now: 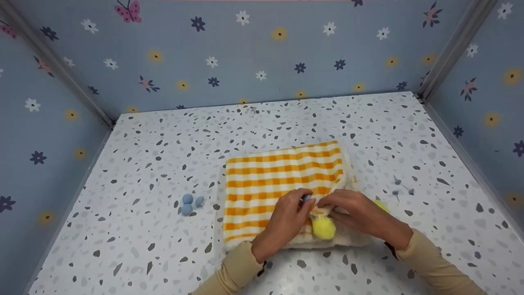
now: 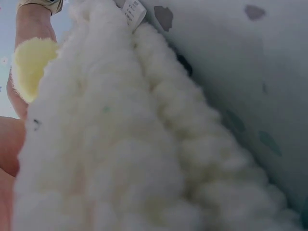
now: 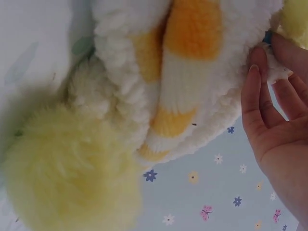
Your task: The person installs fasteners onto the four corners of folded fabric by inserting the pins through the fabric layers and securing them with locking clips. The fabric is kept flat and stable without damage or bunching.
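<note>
A folded orange-and-white checked blanket (image 1: 282,180) with fluffy white lining (image 2: 120,125) lies before me. At its near right part, my left hand (image 1: 288,215) pinches a small blue rounded piece (image 1: 305,198) against the cloth. In the right wrist view, that blue piece (image 3: 267,37) shows between the fingertips, right at the fleece edge. Beside it, my right hand (image 1: 354,209) pinches the blanket's edge, its fingertips partly hidden. A yellow pompom (image 1: 324,228) hangs below the hands. Another pompom (image 1: 380,205) peeks out behind the right wrist; a large blurred pompom (image 3: 72,168) fills the right wrist view's lower left.
Several small blue rounded pieces (image 1: 187,199) lie left of the blanket. To its right are several blue-grey pins (image 1: 396,191) with thin points. Flower-patterned walls (image 1: 262,49) enclose the speckled white table (image 1: 155,164) at the back and both sides.
</note>
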Tool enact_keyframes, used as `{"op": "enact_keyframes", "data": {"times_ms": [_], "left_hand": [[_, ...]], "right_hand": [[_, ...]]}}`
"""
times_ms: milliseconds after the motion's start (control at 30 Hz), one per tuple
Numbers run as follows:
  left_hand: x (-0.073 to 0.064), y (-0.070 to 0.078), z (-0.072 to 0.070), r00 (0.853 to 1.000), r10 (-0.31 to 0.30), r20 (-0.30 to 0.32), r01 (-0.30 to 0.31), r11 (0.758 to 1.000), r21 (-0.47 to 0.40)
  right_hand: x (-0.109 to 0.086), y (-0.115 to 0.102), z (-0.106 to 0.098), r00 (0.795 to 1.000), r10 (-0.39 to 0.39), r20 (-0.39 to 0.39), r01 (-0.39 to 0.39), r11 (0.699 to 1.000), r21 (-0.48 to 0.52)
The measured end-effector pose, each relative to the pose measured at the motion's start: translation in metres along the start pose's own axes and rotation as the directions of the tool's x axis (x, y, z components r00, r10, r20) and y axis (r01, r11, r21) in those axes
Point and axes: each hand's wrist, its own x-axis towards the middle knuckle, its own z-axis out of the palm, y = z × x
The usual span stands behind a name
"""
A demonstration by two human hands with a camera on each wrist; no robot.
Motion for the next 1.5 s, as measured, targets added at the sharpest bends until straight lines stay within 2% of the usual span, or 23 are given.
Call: {"op": "enact_keyframes", "data": {"times_ms": [267,433,600,800,900,1100,1267,1333,1500], "left_hand": [[0.000,-0.001,0.000,1.000,0.021,0.010,-0.021,0.999,-0.040],[0.001,-0.001,-0.002,0.997,0.074,0.023,-0.073,0.996,-0.055],[0.000,-0.001,-0.001,0.992,0.120,0.043,-0.120,0.993,-0.002],[-0.001,0.003,0.001,0.986,0.145,0.076,-0.151,0.985,0.080],[-0.001,0.006,0.000,0.987,0.132,0.093,-0.139,0.988,0.074],[-0.005,0.009,-0.005,0.987,0.045,0.151,-0.049,0.999,0.023],[-0.006,0.007,-0.001,0.990,0.000,0.143,0.002,1.000,-0.018],[-0.005,0.005,0.000,0.993,0.001,0.122,0.001,1.000,-0.017],[-0.003,0.003,-0.003,0.998,0.023,0.059,-0.022,1.000,-0.019]], "right_hand": [[-0.001,0.000,-0.001,1.000,0.009,0.019,-0.009,1.000,-0.001],[-0.001,0.000,-0.003,0.999,0.025,0.020,-0.025,1.000,0.001],[-0.001,0.000,-0.002,0.999,0.036,0.012,-0.036,0.999,0.007],[-0.001,0.000,-0.001,0.997,0.079,0.003,-0.079,0.996,0.033],[-0.001,0.000,0.000,0.991,0.135,0.005,-0.135,0.990,0.044],[0.000,0.000,0.003,0.961,0.271,-0.054,-0.269,0.962,0.035],[0.001,-0.001,0.004,0.962,0.246,-0.118,-0.238,0.968,0.078],[0.002,-0.001,0.004,0.968,0.219,-0.124,-0.209,0.974,0.085],[0.004,0.000,0.000,0.974,0.201,-0.102,-0.193,0.978,0.079]]}}
